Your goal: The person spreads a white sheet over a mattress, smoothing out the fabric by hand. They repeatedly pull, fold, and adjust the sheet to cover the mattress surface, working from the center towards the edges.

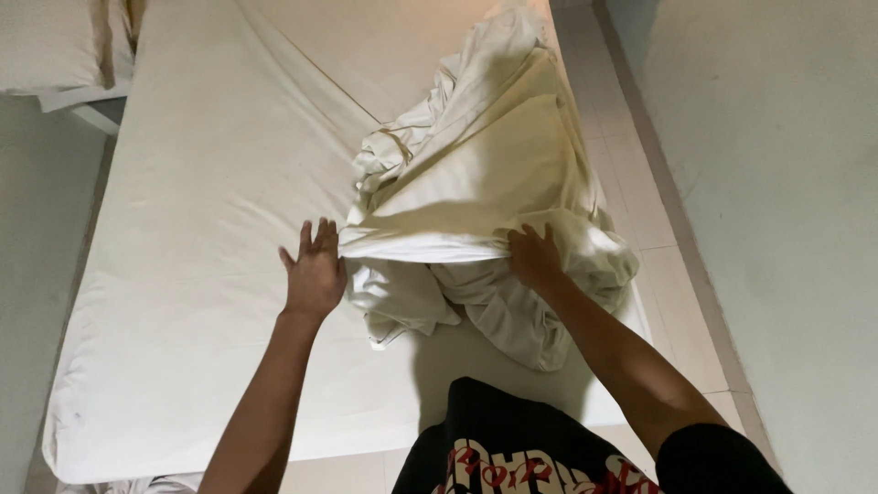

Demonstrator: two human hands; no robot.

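A crumpled cream bed sheet (pixel 485 174) lies bunched on the right half of a white mattress (pixel 201 210). My left hand (pixel 314 271) rests flat with fingers spread at the sheet's near left corner, touching its folded edge. My right hand (pixel 533 257) has its fingers tucked under the sheet's near edge, gripping the fabric. Part of the sheet spills over the mattress's right side.
A pillow (pixel 50 46) sits on a second bed at the far left. A tiled floor strip (pixel 631 174) runs along the mattress's right side, bounded by a pale wall (pixel 777 183). My dark printed shirt (pixel 512 448) shows at the bottom.
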